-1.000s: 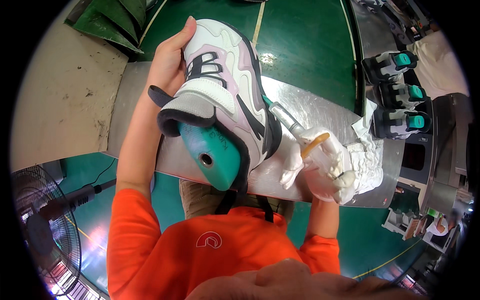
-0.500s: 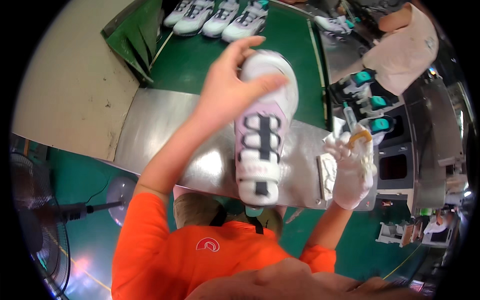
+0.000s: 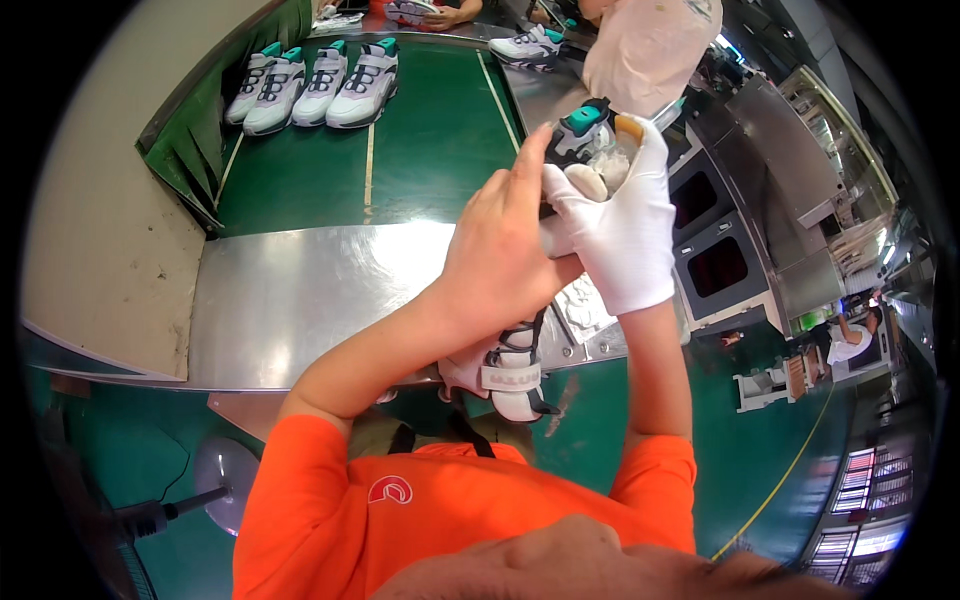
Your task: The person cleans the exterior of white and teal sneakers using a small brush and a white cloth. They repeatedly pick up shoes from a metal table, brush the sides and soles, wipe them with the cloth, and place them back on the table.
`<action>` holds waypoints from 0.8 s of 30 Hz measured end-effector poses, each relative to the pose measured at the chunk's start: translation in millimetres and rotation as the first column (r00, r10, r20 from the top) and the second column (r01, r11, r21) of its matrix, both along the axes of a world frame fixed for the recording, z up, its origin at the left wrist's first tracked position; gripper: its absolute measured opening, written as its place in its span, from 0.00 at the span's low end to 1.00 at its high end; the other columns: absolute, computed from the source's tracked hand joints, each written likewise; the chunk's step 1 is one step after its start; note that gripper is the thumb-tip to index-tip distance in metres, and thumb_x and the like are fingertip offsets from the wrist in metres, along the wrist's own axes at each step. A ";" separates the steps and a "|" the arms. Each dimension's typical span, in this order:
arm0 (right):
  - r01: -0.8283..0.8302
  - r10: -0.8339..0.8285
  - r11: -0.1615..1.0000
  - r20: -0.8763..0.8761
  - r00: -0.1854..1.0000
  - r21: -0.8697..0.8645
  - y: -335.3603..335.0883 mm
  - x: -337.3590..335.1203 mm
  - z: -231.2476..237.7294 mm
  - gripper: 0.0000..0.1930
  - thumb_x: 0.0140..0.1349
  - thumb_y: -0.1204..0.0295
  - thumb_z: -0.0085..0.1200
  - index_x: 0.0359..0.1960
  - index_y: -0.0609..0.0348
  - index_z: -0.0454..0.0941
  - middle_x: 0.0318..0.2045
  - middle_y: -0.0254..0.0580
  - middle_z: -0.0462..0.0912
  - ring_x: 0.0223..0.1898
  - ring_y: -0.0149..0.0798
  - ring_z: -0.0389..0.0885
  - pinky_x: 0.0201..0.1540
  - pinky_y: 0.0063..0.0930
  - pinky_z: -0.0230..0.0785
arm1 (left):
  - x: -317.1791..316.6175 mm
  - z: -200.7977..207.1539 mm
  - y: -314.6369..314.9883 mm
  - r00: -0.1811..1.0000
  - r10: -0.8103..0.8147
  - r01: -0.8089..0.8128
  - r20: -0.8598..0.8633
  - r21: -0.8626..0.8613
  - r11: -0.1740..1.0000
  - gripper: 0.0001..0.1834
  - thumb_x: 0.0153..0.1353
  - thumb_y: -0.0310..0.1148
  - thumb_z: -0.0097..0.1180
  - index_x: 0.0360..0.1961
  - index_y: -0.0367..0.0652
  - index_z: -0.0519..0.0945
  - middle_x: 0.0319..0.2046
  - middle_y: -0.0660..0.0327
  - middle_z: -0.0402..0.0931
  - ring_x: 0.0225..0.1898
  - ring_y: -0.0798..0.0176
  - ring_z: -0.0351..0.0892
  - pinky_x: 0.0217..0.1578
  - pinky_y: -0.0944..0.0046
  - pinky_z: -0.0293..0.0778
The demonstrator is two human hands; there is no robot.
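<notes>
A white and lilac shoe (image 3: 515, 375) with black lacing and a white strap lies at the bench's front edge, its toe end mostly hidden by my hands. My bare left hand (image 3: 505, 240) is closed over that toe end, fingers pointing up and away. Beside it, my right hand (image 3: 630, 225) wears a white glove, its fingers curled round a crumpled white wad (image 3: 610, 165). An orange-tan curved piece (image 3: 629, 130) shows at the gloved fingers; how it is held is unclear. Just beyond stands a black and teal shoe part (image 3: 583, 120), partly covered.
Several finished-looking shoes (image 3: 363, 85) stand on the green belt (image 3: 430, 140) at the far left. Another shoe (image 3: 527, 47) sits farther right. A metal ledge (image 3: 300, 290) runs along the front. A white patch (image 3: 585, 308) lies under my right wrist. Co-workers' arms show at the back.
My gloved right hand has come in from the right to meet my left hand. The shoe's toe end is now covered by both hands. The whole view has swung to the right.
</notes>
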State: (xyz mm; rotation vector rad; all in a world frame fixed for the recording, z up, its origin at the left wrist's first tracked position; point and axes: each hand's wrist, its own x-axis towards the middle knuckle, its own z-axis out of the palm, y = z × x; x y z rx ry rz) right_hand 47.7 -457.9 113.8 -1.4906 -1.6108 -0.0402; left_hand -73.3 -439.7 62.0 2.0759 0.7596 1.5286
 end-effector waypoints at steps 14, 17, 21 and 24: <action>-0.146 0.103 0.988 -0.519 0.849 -0.043 -11.2 41.3 19.3 0.26 0.60 0.74 0.61 0.58 0.60 0.64 0.41 0.38 0.77 0.41 0.30 0.80 0.43 0.20 0.73 | -19.6 6.6 26.9 0.989 -0.135 0.127 -0.069 -0.103 0.987 0.56 0.39 0.40 0.74 0.67 0.36 0.56 0.40 0.52 0.76 0.45 0.52 0.77 0.50 0.58 0.71; -0.255 0.256 0.963 -0.598 0.760 0.088 -13.2 45.7 20.2 0.27 0.58 0.78 0.58 0.59 0.61 0.63 0.43 0.41 0.76 0.47 0.38 0.81 0.44 0.22 0.73 | -18.0 7.8 35.2 0.980 -0.184 0.171 -0.072 -0.152 0.973 0.55 0.40 0.40 0.74 0.68 0.36 0.56 0.42 0.51 0.77 0.47 0.51 0.78 0.51 0.58 0.71; -0.395 0.414 0.902 -0.620 0.667 0.177 -13.4 39.7 17.3 0.35 0.52 0.85 0.59 0.62 0.59 0.58 0.45 0.42 0.72 0.52 0.44 0.78 0.44 0.25 0.74 | -17.0 8.7 43.3 0.970 -0.234 0.216 -0.070 -0.197 0.956 0.55 0.41 0.40 0.73 0.68 0.35 0.56 0.44 0.50 0.77 0.48 0.50 0.78 0.51 0.58 0.71; -0.479 0.462 0.868 -0.569 0.680 0.131 -14.6 26.2 17.8 0.39 0.48 0.84 0.61 0.63 0.58 0.56 0.47 0.42 0.70 0.54 0.48 0.77 0.50 0.33 0.74 | -16.4 12.2 44.5 0.962 -0.263 0.238 -0.072 -0.248 0.939 0.54 0.41 0.39 0.72 0.68 0.36 0.55 0.45 0.49 0.77 0.49 0.49 0.78 0.52 0.58 0.71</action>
